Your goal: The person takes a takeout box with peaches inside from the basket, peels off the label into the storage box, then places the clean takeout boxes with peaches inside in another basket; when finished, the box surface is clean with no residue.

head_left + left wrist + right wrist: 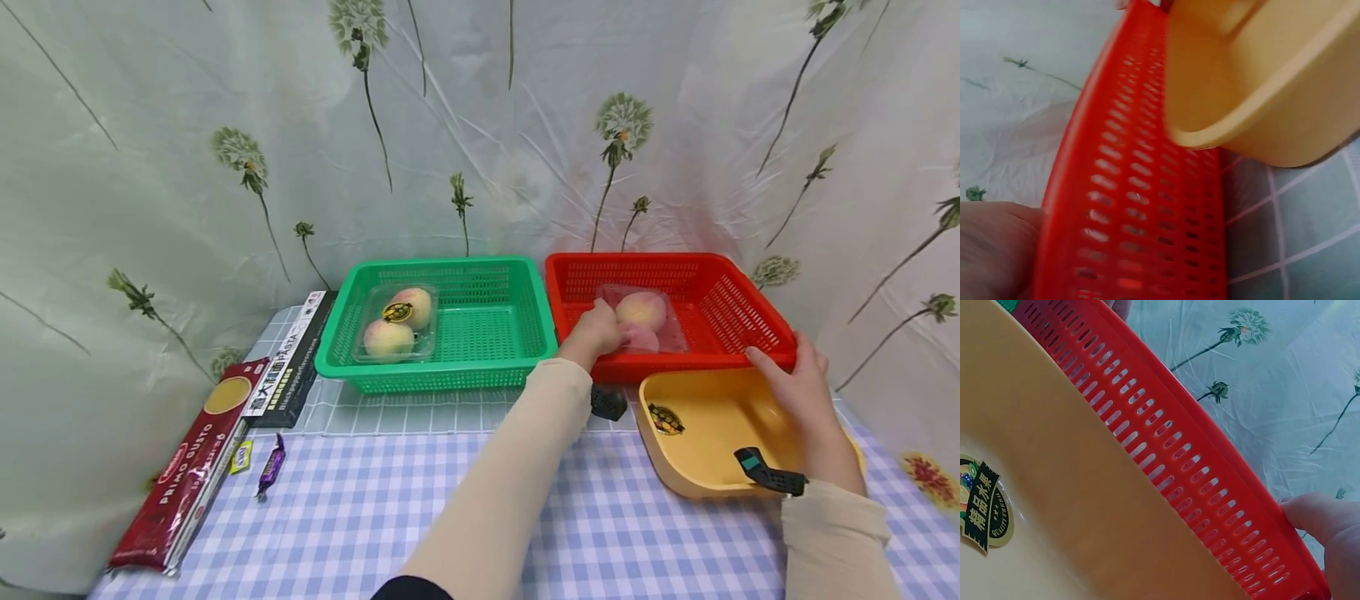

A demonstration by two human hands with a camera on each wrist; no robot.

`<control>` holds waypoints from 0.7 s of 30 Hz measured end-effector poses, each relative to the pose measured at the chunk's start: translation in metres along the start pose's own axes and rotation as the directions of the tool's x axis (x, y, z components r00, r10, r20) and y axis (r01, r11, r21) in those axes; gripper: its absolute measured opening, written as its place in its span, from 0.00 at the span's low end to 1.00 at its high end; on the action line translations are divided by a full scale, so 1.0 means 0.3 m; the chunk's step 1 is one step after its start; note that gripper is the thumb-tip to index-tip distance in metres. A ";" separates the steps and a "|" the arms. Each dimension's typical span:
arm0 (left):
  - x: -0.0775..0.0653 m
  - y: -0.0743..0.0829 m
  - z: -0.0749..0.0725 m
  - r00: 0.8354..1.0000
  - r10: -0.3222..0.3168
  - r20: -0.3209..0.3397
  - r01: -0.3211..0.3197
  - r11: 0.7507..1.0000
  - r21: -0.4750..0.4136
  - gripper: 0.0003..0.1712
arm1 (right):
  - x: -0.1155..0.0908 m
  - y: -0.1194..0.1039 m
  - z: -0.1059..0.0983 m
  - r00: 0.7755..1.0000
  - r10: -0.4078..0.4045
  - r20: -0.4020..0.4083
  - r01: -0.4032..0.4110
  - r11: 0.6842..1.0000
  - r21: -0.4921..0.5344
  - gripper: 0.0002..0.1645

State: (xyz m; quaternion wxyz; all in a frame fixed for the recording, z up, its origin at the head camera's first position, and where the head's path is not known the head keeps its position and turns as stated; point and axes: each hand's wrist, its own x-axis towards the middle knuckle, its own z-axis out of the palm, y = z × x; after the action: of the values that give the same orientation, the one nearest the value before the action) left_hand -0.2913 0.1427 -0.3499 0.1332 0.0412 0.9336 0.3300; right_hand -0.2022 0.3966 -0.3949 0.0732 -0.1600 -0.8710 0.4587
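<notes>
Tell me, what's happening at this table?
A person's right hand holds the right front corner of a rectangular red plastic basket. The left hand reaches over its front rim, near a clear plastic pack with pale, round, peach-like fruit; whether that hand grips anything is unclear. A rounded yellow tub sits in front, partly hidden by the right wrist. Further left, a rectangular green plastic basket holds a second clear pack with two similar fruits.

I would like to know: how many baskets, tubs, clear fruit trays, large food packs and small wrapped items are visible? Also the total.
Baskets: 2 (green basket, red basket)
Tubs: 1 (yellow tub)
Clear fruit trays: 2 (left tray, right tray)
Large food packs: 2 (red pack, black pack)
Small wrapped items: 2 (purple item, yellow item)
Total: 9
</notes>
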 end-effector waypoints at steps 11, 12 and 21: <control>-0.010 -0.004 0.013 0.997 0.061 0.036 -0.065 0.991 0.115 0.31 | 0.007 -0.006 0.006 1.000 -0.015 -0.006 0.015 1.000 -0.022 0.55; -0.008 -0.007 0.013 0.996 0.072 0.050 -0.077 0.990 0.115 0.30 | 0.008 -0.006 0.008 1.000 -0.016 -0.006 0.016 1.000 -0.021 0.55; 0.021 -0.026 0.011 0.972 0.232 -0.023 -0.224 0.959 0.176 0.34 | 0.012 -0.016 0.017 1.000 -0.022 0.009 0.023 1.000 -0.015 0.55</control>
State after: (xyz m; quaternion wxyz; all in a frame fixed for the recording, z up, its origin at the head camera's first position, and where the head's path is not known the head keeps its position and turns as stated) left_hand -0.2962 0.1397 -0.3587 0.0698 0.1527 0.9503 0.2623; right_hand -0.2080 0.3914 -0.3941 0.0731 -0.1487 -0.8765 0.4520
